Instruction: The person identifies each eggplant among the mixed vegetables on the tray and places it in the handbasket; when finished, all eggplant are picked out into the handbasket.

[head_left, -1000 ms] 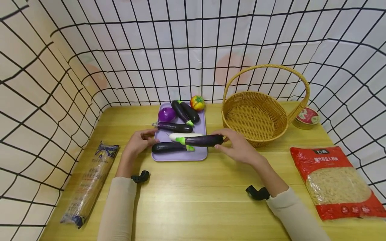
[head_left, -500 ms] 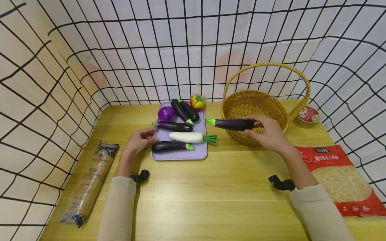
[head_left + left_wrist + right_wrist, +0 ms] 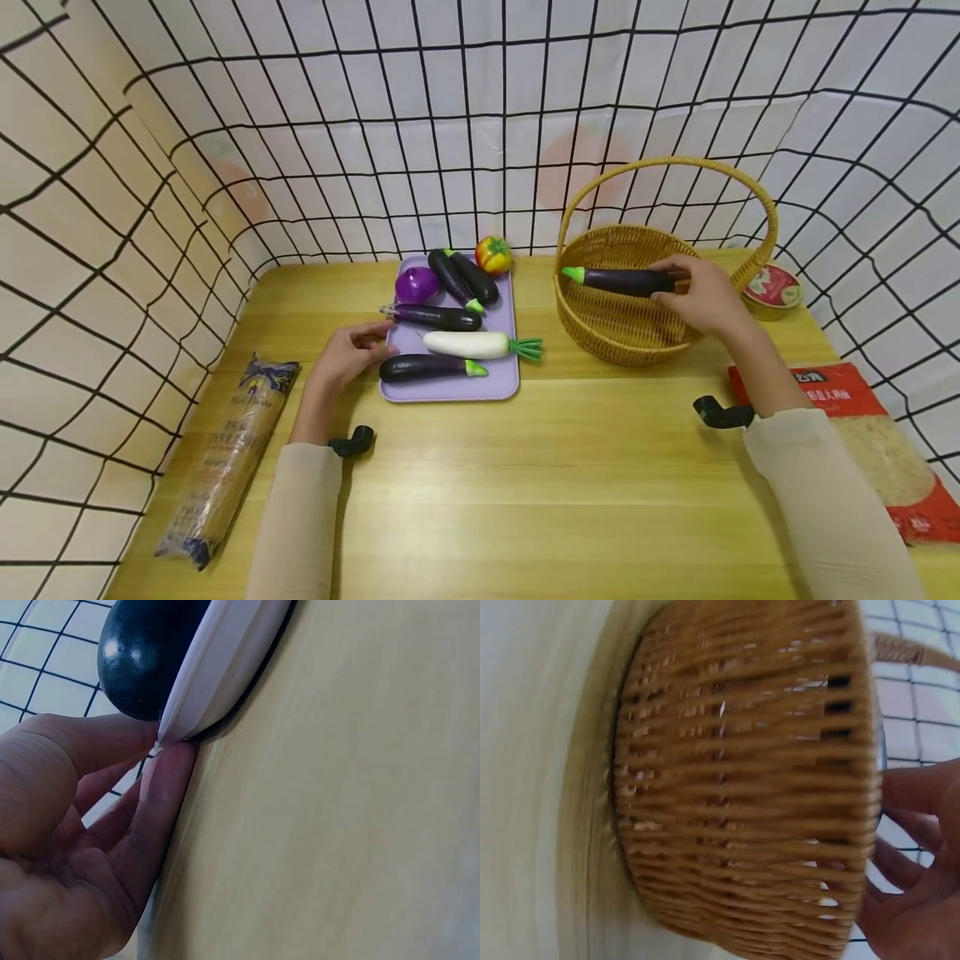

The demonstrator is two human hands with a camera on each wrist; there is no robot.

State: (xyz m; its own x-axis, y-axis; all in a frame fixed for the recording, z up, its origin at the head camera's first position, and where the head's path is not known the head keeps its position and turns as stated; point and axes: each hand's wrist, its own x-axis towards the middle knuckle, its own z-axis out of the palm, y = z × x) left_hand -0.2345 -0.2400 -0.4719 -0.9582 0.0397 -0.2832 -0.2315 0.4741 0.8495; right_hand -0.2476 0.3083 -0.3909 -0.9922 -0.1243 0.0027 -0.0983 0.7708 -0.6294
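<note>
My right hand grips a dark purple eggplant by its blunt end, over the mouth of the wicker basket. Its green cap points left. In the right wrist view the basket wall hides most of that eggplant. My left hand pinches the left rim of the lilac tray, thumb above and fingers beneath in the left wrist view. On the tray lie a white radish with green leaves, several more eggplants and a round purple vegetable. A red-yellow tomato-like vegetable sits at its far right corner.
A long pasta packet lies on the left of the wooden table. At right are a red noodle bag, partly behind my right arm, and a round tin behind the basket. Black wire grid encloses the table's back and sides.
My right hand has carried the eggplant from above the tray rightward to over the basket, uncovering the radish. The left hand stays at the tray's rim.
</note>
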